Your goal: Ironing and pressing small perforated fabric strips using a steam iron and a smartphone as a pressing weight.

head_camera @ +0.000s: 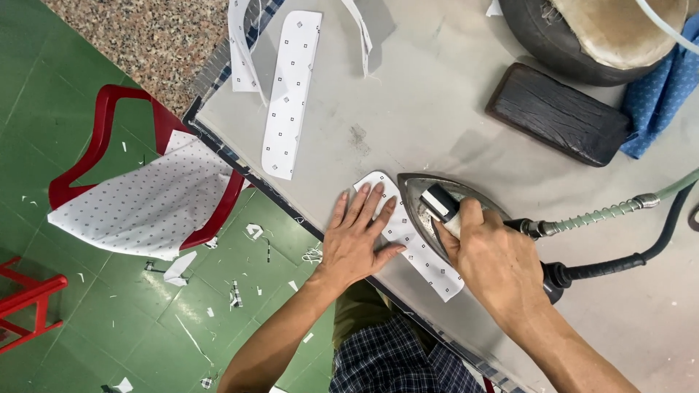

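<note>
The fingers (362,211) of the left hand (354,244) lay spread and flat on a small white patterned fabric strip (408,236) near the table's front edge, pinning it down. At three o'clock from that hand, the right hand (491,258) was wrapped tightly around the handle of a steam iron (437,207), whose metal plate sat on the same strip. Hoses (611,215) ran from the iron toward three o'clock. Farther off, at twelve o'clock, a longer patterned strip (290,94) lay on the grey table (437,109). At two o'clock sat a dark wooden block (557,113). At nine o'clock, off the table, a red chair (109,145) held patterned cloth (145,204).
</note>
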